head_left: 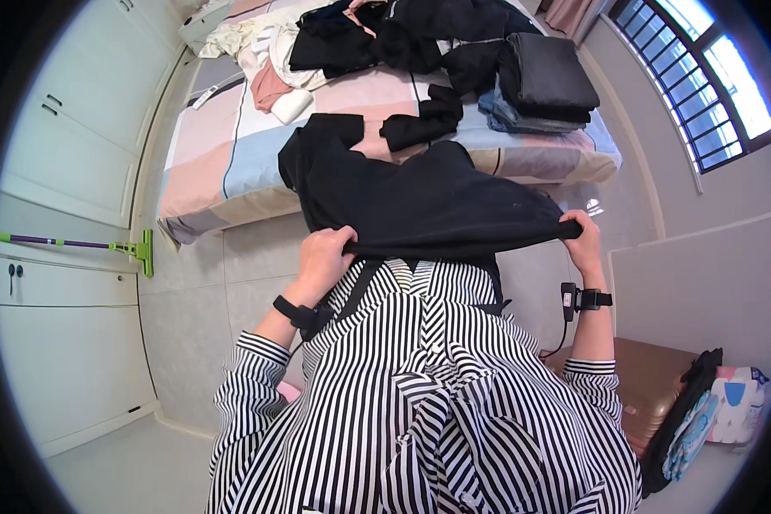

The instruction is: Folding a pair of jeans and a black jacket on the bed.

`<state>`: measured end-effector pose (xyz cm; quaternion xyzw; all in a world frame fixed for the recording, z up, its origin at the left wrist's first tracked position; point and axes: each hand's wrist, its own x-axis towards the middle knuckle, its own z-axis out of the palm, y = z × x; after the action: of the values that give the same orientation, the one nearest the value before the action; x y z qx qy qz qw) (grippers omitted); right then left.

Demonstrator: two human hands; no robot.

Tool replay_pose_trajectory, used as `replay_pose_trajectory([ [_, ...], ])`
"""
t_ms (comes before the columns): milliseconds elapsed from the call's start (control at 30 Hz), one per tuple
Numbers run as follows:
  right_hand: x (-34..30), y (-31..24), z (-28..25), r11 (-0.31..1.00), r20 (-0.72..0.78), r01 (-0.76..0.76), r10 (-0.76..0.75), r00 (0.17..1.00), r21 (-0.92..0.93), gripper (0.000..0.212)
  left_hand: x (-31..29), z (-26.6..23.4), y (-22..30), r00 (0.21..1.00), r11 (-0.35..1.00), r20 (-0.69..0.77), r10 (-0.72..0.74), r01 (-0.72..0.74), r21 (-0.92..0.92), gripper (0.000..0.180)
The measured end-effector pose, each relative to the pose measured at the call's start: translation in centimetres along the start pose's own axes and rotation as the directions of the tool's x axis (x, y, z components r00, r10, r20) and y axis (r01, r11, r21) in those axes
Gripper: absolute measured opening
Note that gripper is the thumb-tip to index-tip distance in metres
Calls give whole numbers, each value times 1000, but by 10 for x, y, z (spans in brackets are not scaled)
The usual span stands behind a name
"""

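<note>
Black garment (411, 197) — plain, lightly creased — stretched between both hands, far part lying on the bed (201, 193), near edge held up in front of a striped shirt (385, 343). Left hand (324, 257) pinches one end of that edge, right hand (584, 242) the other. Pastel checked bedcover, loose clothes (403, 38), folded stack (552, 77) — gray tiled floor (184, 317), white cabinets (77, 111) left, barred window (702, 81) right.

Bed (240, 158); garment (403, 201) at near edge.
Atop: clothes heap (394, 43) far, folded stack (552, 81) right. Mop (81, 245) left, before cabinets (68, 141); suitcase (651, 377) near right.
</note>
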<state>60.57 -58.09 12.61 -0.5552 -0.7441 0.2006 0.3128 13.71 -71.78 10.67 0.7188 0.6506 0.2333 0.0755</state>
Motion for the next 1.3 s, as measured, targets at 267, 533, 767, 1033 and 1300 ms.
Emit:
replay_pose_trajectory([
  [267, 0, 10, 7, 995, -35, 97, -97, 995, -13, 27, 26, -18, -5, 999, 993, -12, 34, -33, 112, 24],
  [533, 119, -51, 3, 974, -327, 205, -225, 918, -94, 24, 154, -88, -41, 926, 968, -376, 35, 63, 243, 17],
  [767, 106, -67, 8, 880, -396, 400, -473, 787, -257, 31, 135, -125, -21, 810, 900, -493, 316, -92, 426, 21],
  [1033, -54, 66, 120, 980, -7, 0, -1, 1000, -200, 35, 15, 8, -22, 972, 945, -30, 232, -218, 244, 22],
  [1300, -61, 22, 125, 984, 201, -176, 177, 963, -23, 38, 46, 0, -19, 985, 987, -91, 144, -136, 89, 25],
])
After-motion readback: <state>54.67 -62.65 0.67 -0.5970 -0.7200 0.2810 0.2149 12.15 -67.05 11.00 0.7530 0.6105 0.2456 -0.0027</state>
